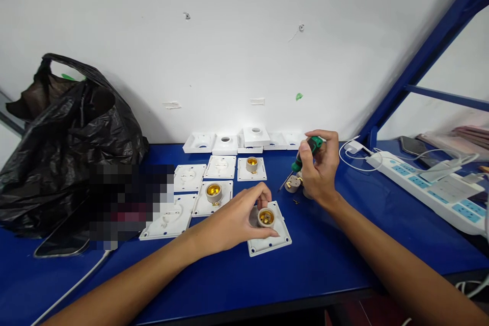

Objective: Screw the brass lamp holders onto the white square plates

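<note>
My left hand (239,216) grips a beige lamp socket (266,217) with a brass inside, which sits on a white square plate (272,242) near the table's front. My right hand (320,165) holds a green-handled screwdriver (305,155), tip pointing down-left, above a loose beige socket part (292,183). A tiny brass screw (295,201) lies on the blue table (328,254) between the two hands.
Several more white plates lie behind, two with sockets (214,192) (251,164); white covers (225,143) line the wall. A black plastic bag (64,137) fills the left, a phone (61,242) in front. A power strip (431,186) with cables lies at right.
</note>
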Demonstrator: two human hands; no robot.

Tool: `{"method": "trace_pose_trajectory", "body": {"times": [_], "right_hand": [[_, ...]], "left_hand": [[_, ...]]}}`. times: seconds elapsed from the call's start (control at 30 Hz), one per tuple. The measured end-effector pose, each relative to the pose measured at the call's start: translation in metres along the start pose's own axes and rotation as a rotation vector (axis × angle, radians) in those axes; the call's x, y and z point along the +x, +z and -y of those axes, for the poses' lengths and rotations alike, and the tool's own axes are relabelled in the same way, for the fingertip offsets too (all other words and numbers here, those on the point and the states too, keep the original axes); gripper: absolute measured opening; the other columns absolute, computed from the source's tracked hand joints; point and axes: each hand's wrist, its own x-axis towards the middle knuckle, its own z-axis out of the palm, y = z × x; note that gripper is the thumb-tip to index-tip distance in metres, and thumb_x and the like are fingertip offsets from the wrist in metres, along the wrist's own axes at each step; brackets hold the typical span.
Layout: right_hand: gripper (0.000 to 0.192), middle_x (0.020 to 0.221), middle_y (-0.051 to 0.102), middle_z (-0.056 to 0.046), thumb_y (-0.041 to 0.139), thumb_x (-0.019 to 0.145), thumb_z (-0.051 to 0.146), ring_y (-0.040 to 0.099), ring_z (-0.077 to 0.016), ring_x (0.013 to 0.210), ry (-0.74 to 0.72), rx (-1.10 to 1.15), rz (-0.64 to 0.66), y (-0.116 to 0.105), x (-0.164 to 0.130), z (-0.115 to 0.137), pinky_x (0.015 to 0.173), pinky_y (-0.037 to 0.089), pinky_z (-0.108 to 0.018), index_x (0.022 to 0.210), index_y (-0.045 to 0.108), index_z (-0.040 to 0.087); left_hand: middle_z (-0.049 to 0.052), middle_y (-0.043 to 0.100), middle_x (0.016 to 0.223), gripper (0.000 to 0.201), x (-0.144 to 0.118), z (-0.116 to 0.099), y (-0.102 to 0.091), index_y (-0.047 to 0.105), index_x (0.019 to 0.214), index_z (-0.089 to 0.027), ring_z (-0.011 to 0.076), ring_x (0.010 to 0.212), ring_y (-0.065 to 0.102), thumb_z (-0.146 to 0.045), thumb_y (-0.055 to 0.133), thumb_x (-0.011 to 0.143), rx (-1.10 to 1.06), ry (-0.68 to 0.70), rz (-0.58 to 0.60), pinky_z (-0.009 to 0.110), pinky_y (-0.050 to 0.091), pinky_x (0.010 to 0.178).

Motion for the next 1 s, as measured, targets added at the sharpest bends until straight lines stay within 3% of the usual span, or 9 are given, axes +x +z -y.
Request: {"method": "trace_pose_trajectory", "body": {"times": [0.17,0.27,0.37,0.53,0.7,0.87,1.0], "right_hand": [[0.014,0.077,0.052,0.005,0.063,0.1,0.03,0.051,-0.0104,0.057,0.016,0.0,0.013,0.0,-0.001,-0.001,0.05,0.043,-0.026,0.112,0.058,0.026],[0.013,0.078,0.052,0.005,0.063,0.1,0.029,0.052,-0.0104,0.057,0.012,0.003,0.013,0.0,-0.001,0.0,0.051,0.044,-0.026,0.112,0.058,0.026],[0.013,0.077,0.052,0.006,0.063,0.099,0.029,0.051,-0.0106,0.057,0.01,-0.001,0.019,0.0,-0.001,0.001,0.052,0.044,-0.027,0.112,0.058,0.026],[0.014,0.077,0.051,0.006,0.063,0.099,0.028,0.051,-0.0105,0.057,0.014,0.008,0.029,0.0,-0.002,0.0,0.053,0.044,-0.027,0.112,0.058,0.026],[0.014,0.078,0.052,0.006,0.064,0.098,0.025,0.051,-0.0101,0.058,0.005,0.017,0.02,0.0,-0.002,0.001,0.052,0.044,-0.026,0.111,0.059,0.026],[0.014,0.078,0.052,0.005,0.064,0.098,0.024,0.052,-0.0104,0.059,0.018,0.035,0.034,0.0,-0.002,0.002,0.052,0.044,-0.025,0.111,0.059,0.027],[0.014,0.077,0.052,0.005,0.064,0.099,0.025,0.052,-0.0112,0.058,0.019,0.035,0.036,0.0,-0.003,0.001,0.052,0.045,-0.026,0.111,0.059,0.027]], "left_hand": [[0.004,0.059,0.124,0.05,0.002,0.006,-0.009,0.061,0.121,-0.026,0.0256,0.117,0.056,-0.03,0.088,0.079,0.073,0.173,0.142,0.036,0.045,0.101],[0.004,0.059,0.123,0.054,0.002,0.009,-0.015,0.062,0.121,-0.025,0.0258,0.117,0.055,-0.018,0.086,0.074,0.136,0.18,0.218,0.037,0.044,0.104],[0.004,0.059,0.123,0.044,0.002,0.007,-0.017,0.063,0.121,-0.025,0.0248,0.117,0.057,-0.02,0.082,0.082,0.15,0.16,0.227,0.035,0.044,0.102],[0.004,0.061,0.118,0.034,-0.002,0.002,-0.013,0.065,0.119,-0.025,0.0251,0.112,0.059,-0.032,0.08,0.09,0.22,0.141,0.154,0.034,0.046,0.097],[0.003,0.061,0.113,0.03,-0.004,0.0,0.002,0.063,0.117,-0.024,0.0261,0.108,0.062,-0.038,0.078,0.094,0.378,0.118,0.008,0.042,0.045,0.104],[0.004,0.064,0.116,0.042,-0.001,0.0,0.009,0.06,0.117,-0.022,0.0292,0.109,0.061,-0.051,0.079,0.093,0.46,0.085,-0.026,0.045,0.046,0.101],[0.004,0.064,0.116,0.046,0.0,0.001,0.012,0.058,0.117,-0.022,0.0286,0.108,0.063,-0.055,0.079,0.092,0.479,0.092,-0.081,0.04,0.048,0.092]]}}
